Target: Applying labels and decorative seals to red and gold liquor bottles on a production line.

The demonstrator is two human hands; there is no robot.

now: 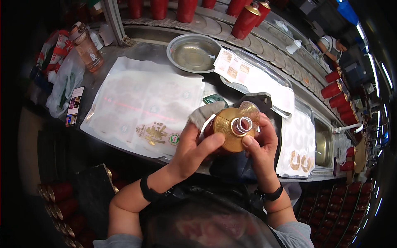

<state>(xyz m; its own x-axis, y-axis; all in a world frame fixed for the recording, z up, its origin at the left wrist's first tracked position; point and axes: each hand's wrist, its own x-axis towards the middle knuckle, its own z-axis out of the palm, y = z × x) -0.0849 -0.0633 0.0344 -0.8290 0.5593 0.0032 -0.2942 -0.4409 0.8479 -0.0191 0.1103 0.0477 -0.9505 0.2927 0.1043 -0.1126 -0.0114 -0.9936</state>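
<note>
Over the table's front edge I hold a red bottle with a gold shoulder (pixel 228 140), its clear glass neck tilted up toward me. My left hand (pixel 194 151) is closed round its left side, the thumb on the gold shoulder and a grey cloth covering some fingers. My right hand (pixel 264 142) grips the right side, with its thumb pressed near the neck. A thin, see-through gold-patterned piece (pixel 249 110) stands up at the shoulder's far edge, by my right fingertips. The bottle's body is mostly hidden behind the shoulder and my hands.
A white sheet (pixel 136 91) with gold and green decals lies left. Behind are a metal water basin (pixel 195 56) and a decal sheet (pixel 264 78) over a tray. Another decal sheet (pixel 295 144) and a sink (pixel 324 144) are right. Red bottles (pixel 246 22) stand along a conveyor (pixel 264 49).
</note>
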